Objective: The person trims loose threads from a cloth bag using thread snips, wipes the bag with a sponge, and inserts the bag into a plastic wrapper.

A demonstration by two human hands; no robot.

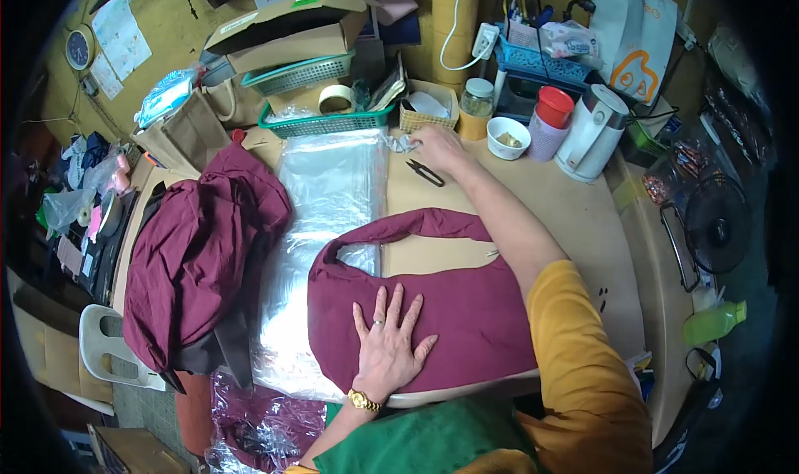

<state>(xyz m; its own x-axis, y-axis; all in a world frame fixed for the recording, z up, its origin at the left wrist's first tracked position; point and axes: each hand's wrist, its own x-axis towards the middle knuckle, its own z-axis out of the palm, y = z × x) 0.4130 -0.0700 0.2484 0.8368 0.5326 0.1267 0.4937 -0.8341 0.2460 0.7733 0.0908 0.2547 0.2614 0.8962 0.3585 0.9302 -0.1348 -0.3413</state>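
L. hand: left hand [387, 349], palm down, fingers spread flat on lower-left part of maroon bag; ring and gold watch [364, 400] worn.
R. hand: right hand [439, 148], arm stretched to far side of table, fingertips at crumpled scrap [401, 143]; cannot tell if pinching it.
Maroon bag: maroon bag [466, 320], flat on near edge of table [583, 224], strap looped toward far side; L. part overlaps plastic sheets.
Plastic sheets: clear plastic sheets [325, 199], stacked, L. of and partly under bag.
Snips: black snips [425, 173], on table just below R. hand, nr. sheets' R. edge.
Cloth: maroon cloth pile [196, 258], rumpled, at L. end of table, dark fabric showing beneath.
Far side, ctr.: wicker basket [450, 99] beyond R. hand; jar [478, 98] beside it.
Far side, R.: white bowl [507, 152], lilac cup [547, 141] w/ red cup [555, 106] on top, then kettle [589, 137].
Far side, L.: green basket [325, 125], tape roll [336, 92] inside; cardboard box [291, 45] above.
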